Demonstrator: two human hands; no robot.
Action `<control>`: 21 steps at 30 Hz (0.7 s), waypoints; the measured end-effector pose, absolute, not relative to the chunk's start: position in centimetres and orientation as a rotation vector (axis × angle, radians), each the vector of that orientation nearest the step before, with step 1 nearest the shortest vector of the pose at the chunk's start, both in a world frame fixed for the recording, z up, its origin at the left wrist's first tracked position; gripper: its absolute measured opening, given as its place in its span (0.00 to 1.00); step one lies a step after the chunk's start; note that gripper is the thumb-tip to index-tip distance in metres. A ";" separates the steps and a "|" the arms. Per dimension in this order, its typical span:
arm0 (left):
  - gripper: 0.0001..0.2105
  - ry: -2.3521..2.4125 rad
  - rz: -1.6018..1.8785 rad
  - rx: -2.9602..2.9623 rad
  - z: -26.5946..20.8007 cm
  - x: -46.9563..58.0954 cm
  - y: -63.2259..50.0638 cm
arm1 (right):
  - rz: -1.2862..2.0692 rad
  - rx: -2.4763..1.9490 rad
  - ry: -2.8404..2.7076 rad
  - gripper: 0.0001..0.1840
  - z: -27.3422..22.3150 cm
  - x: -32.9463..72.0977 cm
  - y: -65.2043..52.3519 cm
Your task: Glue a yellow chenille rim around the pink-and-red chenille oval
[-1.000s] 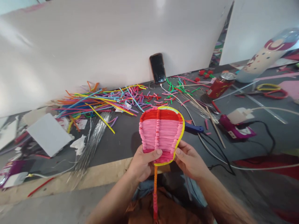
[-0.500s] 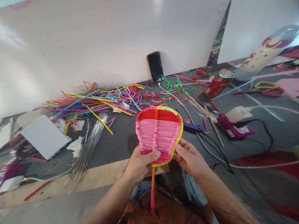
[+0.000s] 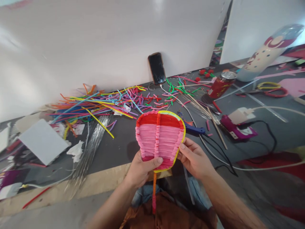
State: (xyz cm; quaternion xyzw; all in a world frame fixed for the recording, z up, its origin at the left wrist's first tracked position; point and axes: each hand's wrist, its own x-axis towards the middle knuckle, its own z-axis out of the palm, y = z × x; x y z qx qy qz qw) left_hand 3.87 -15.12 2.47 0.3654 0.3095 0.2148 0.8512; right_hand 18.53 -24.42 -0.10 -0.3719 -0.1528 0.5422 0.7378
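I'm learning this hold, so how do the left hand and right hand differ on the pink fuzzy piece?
The left hand grips the lower left of the pink fuzzy piece; the right hand is at its right edge. The left hand's thumb lies across the front, while the right hand's fingertips pinch near the yellow edging. Both are bare.

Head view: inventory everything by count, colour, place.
Craft piece: 1, pink, red, yellow edge, centre
Table: 1, grey, ahead
Panels: 2, white, behind table
Phone: 1, black, against panel
Pipe cleaners: many, multicoloured, left to centre
Rods: many, silvery, left
Card: 1, white, left
Can: 1, red, right
Bottle: 1, white, blue, far right
Scissors: 1, yellow, red, right
Socket: 1, purple, right
Tool: 1, blue, beside piece
Cables: several, white, black, both sides
Left hand: 1, bare, holding piece
Right hand: 1, bare, its right edge
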 end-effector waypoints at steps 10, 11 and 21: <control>0.18 0.703 0.457 0.766 2.9 4.0 -14.9 | 1.237 -0.819 -0.336 0.14 0.2 19.4 -24.2; 0.18 0.705 0.453 0.767 2.9 3.9 -14.8 | 1.229 -0.826 -0.336 0.14 0.3 19.5 -24.2; 0.19 0.732 0.381 0.752 2.5 3.5 -14.8 | 1.169 -0.840 -0.288 0.07 0.4 19.6 -24.1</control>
